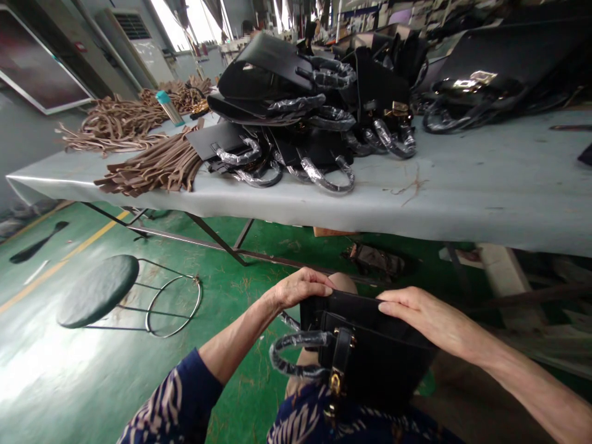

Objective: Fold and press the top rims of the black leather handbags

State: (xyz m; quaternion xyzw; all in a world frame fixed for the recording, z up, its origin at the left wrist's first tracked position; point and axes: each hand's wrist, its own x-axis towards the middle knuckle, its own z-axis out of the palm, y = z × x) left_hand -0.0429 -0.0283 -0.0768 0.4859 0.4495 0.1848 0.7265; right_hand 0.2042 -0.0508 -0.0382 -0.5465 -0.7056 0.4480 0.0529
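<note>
A black handbag rests on my lap, lying on its side with its plastic-wrapped handle pointing left. A strap with a gold clasp crosses its front. My left hand grips the bag's far edge near its left corner, thumb on top. Farther right along the same edge, my right hand pinches the bag between thumb and fingers. The fingers under the edge are hidden on both hands.
Ahead stands a long table with piled black bags and bundles of brown strips. A bottle with a teal cap lies among the strips. On the green floor at left, a round stool is tipped over.
</note>
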